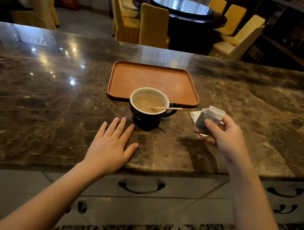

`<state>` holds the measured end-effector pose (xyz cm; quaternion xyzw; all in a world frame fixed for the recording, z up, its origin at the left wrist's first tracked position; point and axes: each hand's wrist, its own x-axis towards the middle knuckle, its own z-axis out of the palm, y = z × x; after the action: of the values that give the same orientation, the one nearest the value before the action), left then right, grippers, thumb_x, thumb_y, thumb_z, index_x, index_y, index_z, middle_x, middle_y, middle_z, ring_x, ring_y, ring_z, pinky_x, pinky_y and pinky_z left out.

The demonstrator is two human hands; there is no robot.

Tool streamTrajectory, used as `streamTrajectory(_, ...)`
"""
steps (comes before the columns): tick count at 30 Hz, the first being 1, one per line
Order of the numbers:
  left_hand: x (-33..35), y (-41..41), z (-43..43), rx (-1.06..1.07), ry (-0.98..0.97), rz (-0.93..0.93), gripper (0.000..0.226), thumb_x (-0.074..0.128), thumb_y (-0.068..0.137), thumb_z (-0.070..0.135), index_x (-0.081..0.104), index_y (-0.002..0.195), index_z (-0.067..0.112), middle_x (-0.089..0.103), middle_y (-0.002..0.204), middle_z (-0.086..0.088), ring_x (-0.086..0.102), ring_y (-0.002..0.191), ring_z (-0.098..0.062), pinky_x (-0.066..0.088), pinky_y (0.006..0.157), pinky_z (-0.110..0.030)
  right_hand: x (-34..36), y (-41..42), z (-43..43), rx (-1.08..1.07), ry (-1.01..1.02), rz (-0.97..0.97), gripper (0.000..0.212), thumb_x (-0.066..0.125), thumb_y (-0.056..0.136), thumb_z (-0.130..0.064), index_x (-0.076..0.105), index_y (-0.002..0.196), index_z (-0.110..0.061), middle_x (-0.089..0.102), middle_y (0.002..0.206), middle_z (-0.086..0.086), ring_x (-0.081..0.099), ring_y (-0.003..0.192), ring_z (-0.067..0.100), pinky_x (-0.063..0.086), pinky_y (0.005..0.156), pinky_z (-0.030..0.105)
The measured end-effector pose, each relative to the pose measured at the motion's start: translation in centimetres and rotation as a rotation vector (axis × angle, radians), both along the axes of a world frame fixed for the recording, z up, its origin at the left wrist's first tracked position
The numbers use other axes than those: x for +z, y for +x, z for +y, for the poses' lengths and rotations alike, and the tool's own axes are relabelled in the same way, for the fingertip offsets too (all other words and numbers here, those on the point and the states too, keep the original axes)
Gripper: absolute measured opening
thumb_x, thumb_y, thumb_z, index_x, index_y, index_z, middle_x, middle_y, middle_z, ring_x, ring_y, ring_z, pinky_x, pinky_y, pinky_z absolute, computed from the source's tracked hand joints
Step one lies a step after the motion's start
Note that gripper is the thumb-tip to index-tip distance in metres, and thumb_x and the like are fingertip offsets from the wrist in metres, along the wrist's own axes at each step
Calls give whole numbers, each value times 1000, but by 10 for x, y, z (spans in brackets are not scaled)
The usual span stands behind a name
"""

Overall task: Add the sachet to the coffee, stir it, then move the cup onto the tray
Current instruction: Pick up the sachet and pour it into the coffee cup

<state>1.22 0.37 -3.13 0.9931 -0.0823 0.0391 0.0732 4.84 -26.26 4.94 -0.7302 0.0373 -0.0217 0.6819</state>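
Observation:
A black cup [148, 114] with a pale inside holds milky coffee and stands on the marble counter just in front of the orange tray [152, 79], which has nothing on it. A wooden stir stick [166, 108] leans in the cup, pointing right over the handle. My right hand [223, 134] is shut on a grey and white sachet [208, 117], held a little above the counter to the right of the cup. My left hand [112, 144] lies flat and open on the counter, its fingertips just left of the cup's base.
A white scrap of paper [195, 115] lies on the counter under the sachet. The marble counter [50, 98] ends at a near edge above drawers with black handles. Beyond it stand yellow chairs and a round dark table.

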Motion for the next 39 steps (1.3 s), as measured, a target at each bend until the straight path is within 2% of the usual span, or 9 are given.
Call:
streamTrajectory(5,-3,1,1,9,-13,-26,72,-4,80,65,0,142,29,-5,152,1,-16,133,-11,-13,108,-35,10,28,13,103,-3,-48,24,61,85,-10,58,109,-13,70,95,7,70,74,20,56,61,26)
streamTrajectory(9,-5,1,1,16,-24,-38,71,-3,80,66,1,142,30,-4,152,2,-16,133,-10,-13,108,-35,15,52,27,155,5,-38,22,66,80,-9,63,102,-13,69,87,3,64,68,13,52,61,23)
streamTrajectory(13,-4,0,1,20,-37,-41,72,-2,80,66,3,142,30,-2,153,3,-16,133,-10,-13,108,-35,22,72,37,180,38,-54,21,70,76,-10,67,97,-14,71,92,6,65,77,15,53,62,21)
streamTrajectory(17,-1,-1,0,24,-50,-43,72,0,81,65,6,143,30,0,153,2,-14,135,-10,-13,109,-35,26,82,51,212,-171,-115,22,68,79,-14,66,100,-10,69,89,7,61,73,15,50,63,23)
streamTrajectory(22,2,-3,-2,39,-61,-40,67,9,85,61,10,144,29,3,155,1,-7,140,-15,-10,112,-37,29,87,63,219,-451,-221,16,62,84,-14,63,100,-9,65,88,4,62,73,12,49,58,17)
streamTrajectory(26,3,-3,-3,38,-64,-34,68,8,84,62,10,144,29,3,155,1,-6,140,-15,-8,113,-38,28,89,67,240,-547,-247,9,62,85,-15,62,94,-13,61,79,-5,63,69,8,48,56,15)
streamTrajectory(29,3,-3,-2,37,-69,-37,69,7,83,63,11,144,30,4,155,2,-6,140,-14,-8,113,-38,26,92,69,249,-565,-252,8,62,85,-16,62,92,-13,62,79,-4,63,70,9,50,58,19)
streamTrajectory(33,2,-3,-2,37,-78,-46,68,10,85,63,12,144,30,6,155,1,-5,140,-15,-8,112,-38,23,97,69,256,-639,-286,3,62,84,-16,61,87,-16,59,74,-9,60,64,5,45,54,16)
streamTrajectory(39,1,-2,-1,39,-76,-48,67,10,85,63,11,143,31,5,155,3,-6,140,-14,-10,111,-37,23,99,72,311,-729,-343,10,61,85,-14,57,83,-23,54,73,-15,56,68,5,40,55,17)
